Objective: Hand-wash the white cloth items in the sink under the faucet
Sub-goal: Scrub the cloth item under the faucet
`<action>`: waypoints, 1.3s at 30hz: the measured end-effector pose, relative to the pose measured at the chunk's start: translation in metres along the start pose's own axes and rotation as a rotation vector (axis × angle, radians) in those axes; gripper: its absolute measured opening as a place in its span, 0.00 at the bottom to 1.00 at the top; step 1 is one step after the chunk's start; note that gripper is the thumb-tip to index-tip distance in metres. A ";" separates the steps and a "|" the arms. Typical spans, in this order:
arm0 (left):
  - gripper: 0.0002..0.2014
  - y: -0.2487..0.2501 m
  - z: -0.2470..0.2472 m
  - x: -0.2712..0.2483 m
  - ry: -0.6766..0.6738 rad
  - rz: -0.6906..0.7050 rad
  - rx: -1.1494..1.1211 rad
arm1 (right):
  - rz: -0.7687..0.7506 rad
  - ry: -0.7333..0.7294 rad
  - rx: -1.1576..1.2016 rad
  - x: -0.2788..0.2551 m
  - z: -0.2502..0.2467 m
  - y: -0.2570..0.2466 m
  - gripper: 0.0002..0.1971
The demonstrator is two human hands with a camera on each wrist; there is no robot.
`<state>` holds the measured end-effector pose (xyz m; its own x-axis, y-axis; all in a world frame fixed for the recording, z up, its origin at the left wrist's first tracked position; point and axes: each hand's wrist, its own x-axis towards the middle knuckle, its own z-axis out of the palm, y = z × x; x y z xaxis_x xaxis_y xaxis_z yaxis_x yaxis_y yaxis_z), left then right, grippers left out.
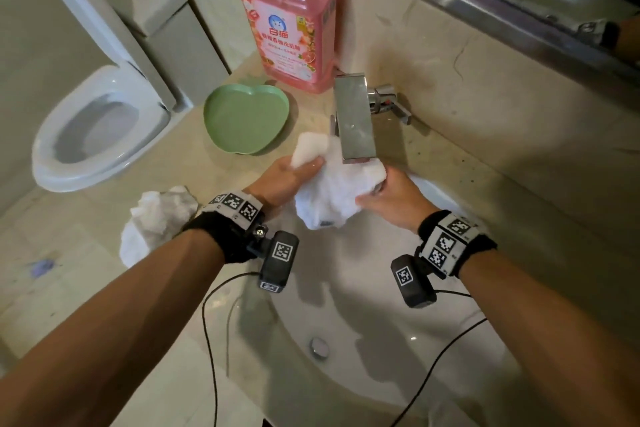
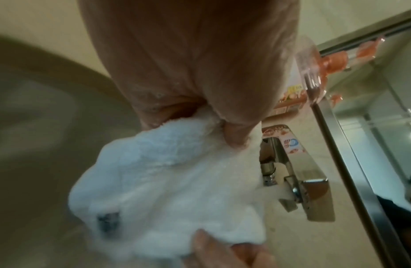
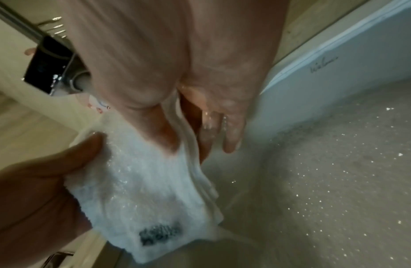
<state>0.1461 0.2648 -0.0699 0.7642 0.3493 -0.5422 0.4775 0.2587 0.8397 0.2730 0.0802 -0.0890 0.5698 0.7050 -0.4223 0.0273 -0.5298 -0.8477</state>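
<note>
Both hands hold one wet white cloth (image 1: 329,199) just under the steel faucet (image 1: 355,121), above the sink (image 1: 363,340). My left hand (image 1: 304,170) grips the cloth's left side, and a thick white end (image 1: 310,146) sticks up past the thumb. My right hand (image 1: 372,196) pinches the right side, thumb on top. In the left wrist view the cloth (image 2: 176,190) bunches below my palm beside the faucet (image 2: 309,190). In the right wrist view the cloth (image 3: 142,181) glistens and shows a dark label (image 3: 160,234). A second crumpled white cloth (image 1: 156,218) lies on the counter to the left.
A green apple-shaped dish (image 1: 246,118) and a tall pink detergent bottle (image 1: 291,21) stand behind the left hand. A toilet (image 1: 100,128) is at far left and a mirror frame (image 1: 485,0) runs across the back right. The drain (image 1: 318,347) sits low in the basin.
</note>
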 end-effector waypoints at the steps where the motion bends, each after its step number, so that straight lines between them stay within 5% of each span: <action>1: 0.14 -0.001 -0.005 0.000 0.017 0.029 0.107 | -0.007 0.014 -0.039 0.002 0.001 0.000 0.23; 4: 0.18 -0.004 -0.019 -0.003 0.039 0.179 0.549 | 0.026 0.077 -0.124 0.003 0.001 -0.002 0.16; 8: 0.20 -0.010 -0.022 -0.005 0.030 0.225 0.769 | -0.061 0.142 -0.036 -0.003 -0.006 -0.009 0.20; 12: 0.14 -0.007 -0.016 -0.004 -0.131 0.260 0.704 | -0.126 0.216 -0.173 -0.003 -0.014 -0.006 0.12; 20: 0.26 0.003 0.003 0.006 -0.334 0.137 0.367 | -0.147 0.139 -0.225 -0.011 -0.035 -0.010 0.22; 23: 0.22 0.014 0.001 0.009 -0.393 0.088 0.295 | -0.143 0.188 -0.229 -0.015 -0.043 -0.010 0.21; 27: 0.05 0.021 0.008 0.013 -0.241 -0.040 0.328 | -0.218 0.163 -0.207 -0.015 -0.051 -0.013 0.16; 31: 0.22 0.013 0.014 0.018 -0.015 0.207 0.938 | -0.182 0.025 -0.306 -0.009 -0.041 -0.011 0.22; 34: 0.29 0.006 0.011 0.017 0.056 0.284 0.916 | -0.068 -0.086 -0.200 -0.007 -0.035 -0.006 0.18; 36: 0.30 0.006 0.007 0.013 0.062 0.339 0.868 | -0.038 -0.025 -0.140 -0.006 -0.028 -0.005 0.14; 39: 0.29 0.007 0.004 0.006 0.048 0.434 0.809 | -0.079 0.039 -0.255 -0.001 -0.013 -0.005 0.29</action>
<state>0.1551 0.2653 -0.0671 0.9370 0.3105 -0.1599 0.3248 -0.6066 0.7256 0.2829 0.0761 -0.0800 0.5888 0.7327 -0.3413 0.2758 -0.5790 -0.7673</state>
